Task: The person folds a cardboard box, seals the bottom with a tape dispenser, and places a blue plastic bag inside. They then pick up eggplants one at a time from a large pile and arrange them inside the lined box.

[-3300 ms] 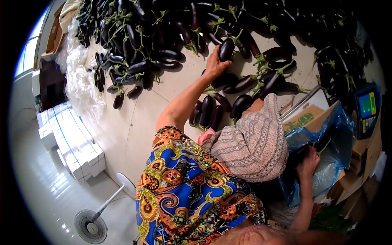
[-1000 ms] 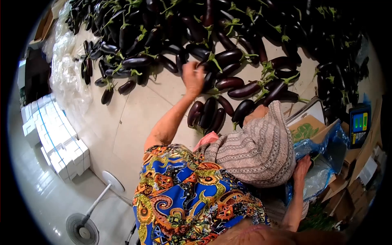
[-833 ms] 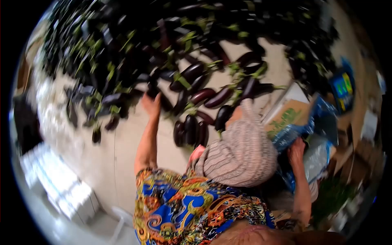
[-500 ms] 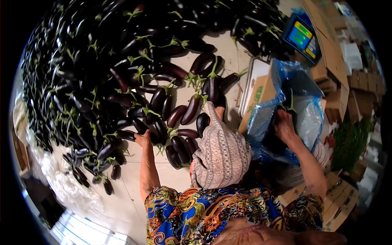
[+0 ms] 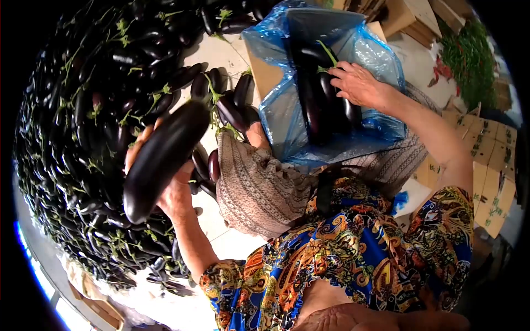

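Note:
A large dark eggplant point(image 5: 167, 161) is held up by my left hand point(image 5: 175, 190), whose fingers wrap round it from behind, left of my patterned trouser knee. My right hand point(image 5: 359, 84) is over a box lined with blue plastic point(image 5: 386, 58), its fingers spread and touching the eggplants point(image 5: 326, 91) lying inside. A green stem shows beside those fingertips. It holds nothing that I can make out. Two eggplants point(image 5: 232, 110) rest on the floor between the heap and the box, beside my foot.
A big heap of eggplants point(image 5: 66, 143) covers the left side. Green produce point(image 5: 469, 63) lies at the upper right. Flattened cardboard point(image 5: 486, 160) is on the right, and pale plastic sheeting point(image 5: 149, 300) at the lower left.
My left hand has lifted an eggplant from the floor pile. My right hand has loosened from inside the box, and its fingers are spread. The view has turned toward the box.

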Demonstrator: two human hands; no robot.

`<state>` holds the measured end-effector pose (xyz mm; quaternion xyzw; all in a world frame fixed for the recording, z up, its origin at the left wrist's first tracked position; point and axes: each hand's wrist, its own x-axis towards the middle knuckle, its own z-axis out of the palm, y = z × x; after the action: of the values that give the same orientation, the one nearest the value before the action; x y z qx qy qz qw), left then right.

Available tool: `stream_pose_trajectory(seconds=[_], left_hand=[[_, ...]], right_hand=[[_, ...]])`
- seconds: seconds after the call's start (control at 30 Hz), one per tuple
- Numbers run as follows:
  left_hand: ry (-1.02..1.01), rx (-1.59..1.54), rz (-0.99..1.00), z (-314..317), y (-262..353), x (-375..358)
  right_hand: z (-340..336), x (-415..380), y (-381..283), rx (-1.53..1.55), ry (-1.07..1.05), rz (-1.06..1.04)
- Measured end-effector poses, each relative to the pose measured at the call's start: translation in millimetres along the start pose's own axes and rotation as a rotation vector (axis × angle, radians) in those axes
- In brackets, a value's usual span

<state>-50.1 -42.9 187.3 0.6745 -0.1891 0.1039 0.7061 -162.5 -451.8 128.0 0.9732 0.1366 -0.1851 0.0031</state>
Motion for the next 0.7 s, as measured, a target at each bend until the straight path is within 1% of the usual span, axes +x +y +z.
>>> stream_pose_trajectory(seconds=[0.03,0.07,0.13,0.17,0.27,0.3,0.33,0.4,0.43,0.47,0.53,0.63,0.7], left_hand=[[-0.173,-0.059,0.083,16,8,15],[-0.345,-0.119,0.163,32,12,28],[-0.577,-0.032,0.334,67,5,42],[-0.696,0.005,0.404,84,4,47],[-1.045,0.071,0.529,138,7,54],[-1.158,0.138,0.567,152,0,52],[-1.196,0.226,0.656,166,-11,46],[-1.253,0.339,0.768,188,-32,41],[-1.308,0.403,0.809,195,-45,37],[-1.323,0.424,0.751,184,-59,21],[-1.605,0.570,0.509,182,-76,-1],[-1.405,0.544,0.615,176,-89,-3],[-1.385,0.596,0.610,177,-93,2]], right_hand=[[7,0,2,-0.018,0.056,-0.024],[7,1,0,-0.008,0.041,-0.017],[0,5,-2,0.016,0.006,-0.008],[1,3,-1,0.021,0.103,-0.055],[4,3,4,0.122,0.150,-0.083],[1,0,6,0.154,0.216,-0.141],[-4,-1,3,0.146,0.223,-0.135],[-11,10,3,0.306,-0.013,-0.035],[-20,13,2,0.164,-0.192,0.014],[-11,13,-9,0.142,0.015,-0.036],[-11,12,-14,0.228,0.068,-0.037],[-15,16,-21,0.233,0.052,-0.022],[-8,18,-22,0.222,0.129,-0.017]])
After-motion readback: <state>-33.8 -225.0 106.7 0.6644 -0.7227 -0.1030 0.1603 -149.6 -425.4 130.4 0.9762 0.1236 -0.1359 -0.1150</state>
